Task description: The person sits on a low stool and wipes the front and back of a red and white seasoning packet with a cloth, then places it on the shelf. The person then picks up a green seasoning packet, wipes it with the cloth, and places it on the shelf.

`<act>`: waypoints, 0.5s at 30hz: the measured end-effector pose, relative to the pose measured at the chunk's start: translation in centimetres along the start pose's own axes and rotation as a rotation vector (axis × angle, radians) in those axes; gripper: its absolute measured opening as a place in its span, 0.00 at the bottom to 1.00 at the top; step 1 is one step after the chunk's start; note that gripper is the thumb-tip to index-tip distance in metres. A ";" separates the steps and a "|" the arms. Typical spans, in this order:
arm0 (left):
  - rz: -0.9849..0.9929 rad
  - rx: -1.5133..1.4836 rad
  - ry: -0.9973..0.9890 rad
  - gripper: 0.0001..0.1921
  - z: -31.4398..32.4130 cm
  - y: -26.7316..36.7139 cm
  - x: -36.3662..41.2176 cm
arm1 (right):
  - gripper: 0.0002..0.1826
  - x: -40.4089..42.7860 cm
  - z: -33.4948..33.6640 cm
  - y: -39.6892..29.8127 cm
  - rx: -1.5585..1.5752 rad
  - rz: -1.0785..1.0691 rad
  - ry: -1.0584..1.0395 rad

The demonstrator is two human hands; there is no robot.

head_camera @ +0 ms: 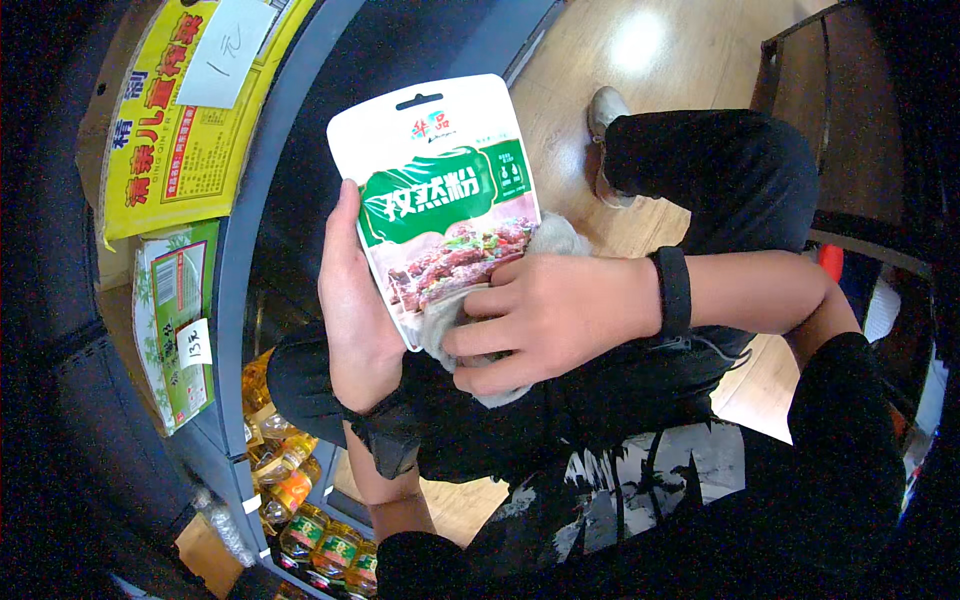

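A white and green seasoning packet (442,184) with a hang slot and a picture of cooked meat faces me, tilted, above my lap. My left hand (360,322) grips it along its left edge, thumb at the border and other fingers hidden behind. A grey cloth (450,322) is bunched under my right hand (544,319), against the packet's lower right part. More of that cloth shows beyond the packet's right edge. The fingers of my right hand are curled over the cloth, and their tips are partly hidden in it.
To the left, a blue-grey shelf edge (236,262) curves past a yellow carton (195,150) and a green carton (176,322), both with handwritten price slips. Oil bottles (330,544) stand lower down. My bent knee (750,172) and a shoe (607,112) are over the wood-look floor (660,67).
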State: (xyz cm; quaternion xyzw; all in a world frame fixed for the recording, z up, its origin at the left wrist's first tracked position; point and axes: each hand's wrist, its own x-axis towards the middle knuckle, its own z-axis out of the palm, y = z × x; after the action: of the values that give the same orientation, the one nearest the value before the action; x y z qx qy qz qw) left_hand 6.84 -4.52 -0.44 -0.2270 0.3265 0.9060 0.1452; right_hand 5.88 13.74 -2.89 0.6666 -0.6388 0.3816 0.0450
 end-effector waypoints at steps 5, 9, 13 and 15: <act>0.135 0.021 -0.087 0.25 -1.2 0.9 -0.2 | 0.18 0.4 -2.3 2.3 -0.023 0.140 0.124; 0.163 0.048 -0.039 0.24 -1.3 1.4 0.0 | 0.22 0.1 -4.5 4.4 -0.052 0.366 0.333; 0.104 0.062 0.075 0.23 -0.7 0.9 0.0 | 0.23 -0.8 -4.8 6.5 -0.137 0.529 0.466; 0.126 0.099 0.144 0.23 -0.1 1.4 -1.6 | 0.24 -0.4 -4.8 6.9 -0.170 0.617 0.474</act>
State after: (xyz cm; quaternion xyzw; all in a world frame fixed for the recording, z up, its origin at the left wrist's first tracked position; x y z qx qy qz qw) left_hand 7.68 -5.86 1.05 -0.2629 0.3942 0.8774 0.0753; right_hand -2.35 15.43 -2.69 0.3309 -0.8101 0.4663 0.1294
